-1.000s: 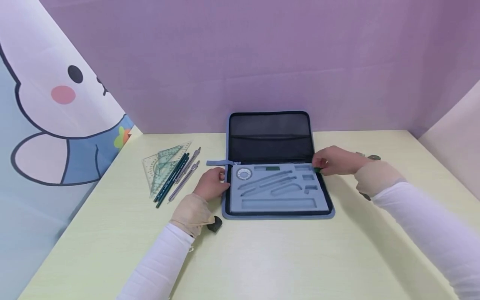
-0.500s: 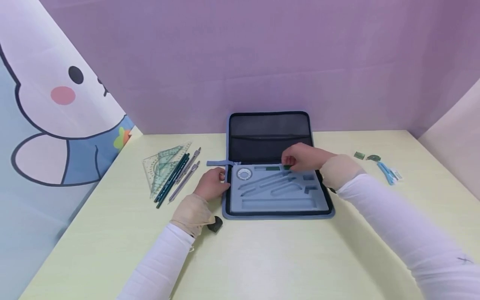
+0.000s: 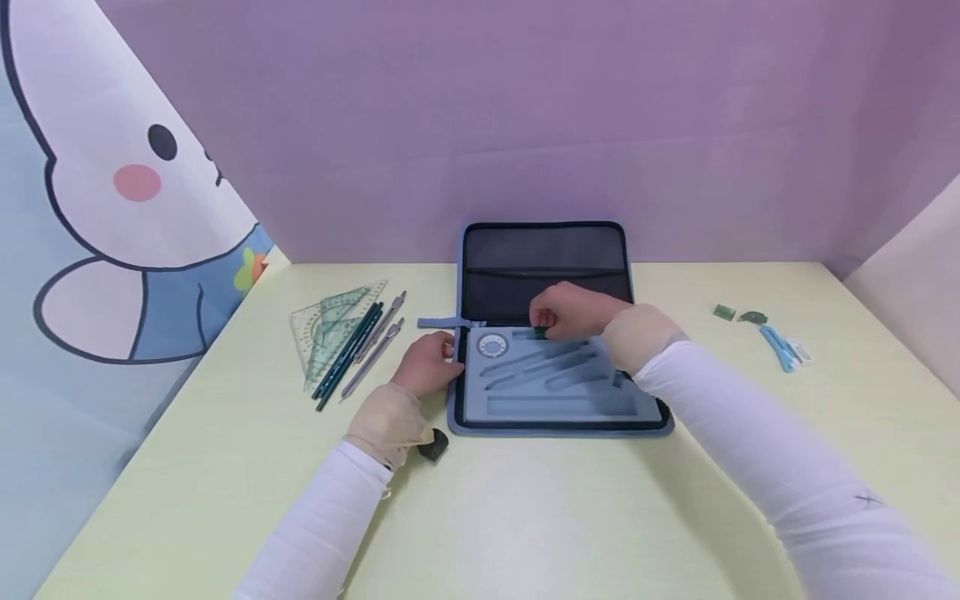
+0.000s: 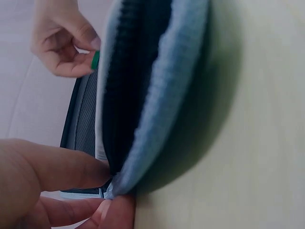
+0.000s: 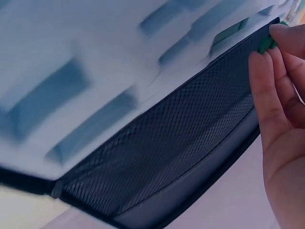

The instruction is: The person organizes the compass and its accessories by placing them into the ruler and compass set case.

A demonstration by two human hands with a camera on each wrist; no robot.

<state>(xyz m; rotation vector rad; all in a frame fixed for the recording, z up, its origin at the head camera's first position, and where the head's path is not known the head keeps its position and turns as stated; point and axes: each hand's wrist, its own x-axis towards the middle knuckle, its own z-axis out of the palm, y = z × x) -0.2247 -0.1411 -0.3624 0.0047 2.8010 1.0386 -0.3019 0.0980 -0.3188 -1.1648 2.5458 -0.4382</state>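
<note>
A blue zip case [image 3: 561, 432] lies unfolded, its dark mesh lid [image 3: 545, 247] at the back and a moulded grey-blue tray [image 3: 476, 398] in front. My left hand [image 3: 426, 364] holds the left edge of the case, thumb above and fingers below in the left wrist view. Over the tray's back slot, my right hand [image 3: 573, 310] pinches a small green piece [image 5: 267, 44] between thumb and fingertips. Its exact kind is unclear. Another green piece [image 5: 233, 32] sits in the slot beneath. A round white dial [image 3: 492, 345] fills the tray's back-left hollow.
To the left lie clear set squares [image 3: 322, 329], dark green pencils [image 3: 348, 357] and metal compasses [image 3: 372, 358]. At right are a green block [image 3: 723, 312], a dark green piece [image 3: 753, 317], a light-blue tool [image 3: 780, 347] and a white block [image 3: 800, 351]. A purple backdrop [image 3: 525, 125] stands behind.
My right hand has moved left from the case's right edge to the back slot, carrying the small green piece. The left hand has stayed at the left edge.
</note>
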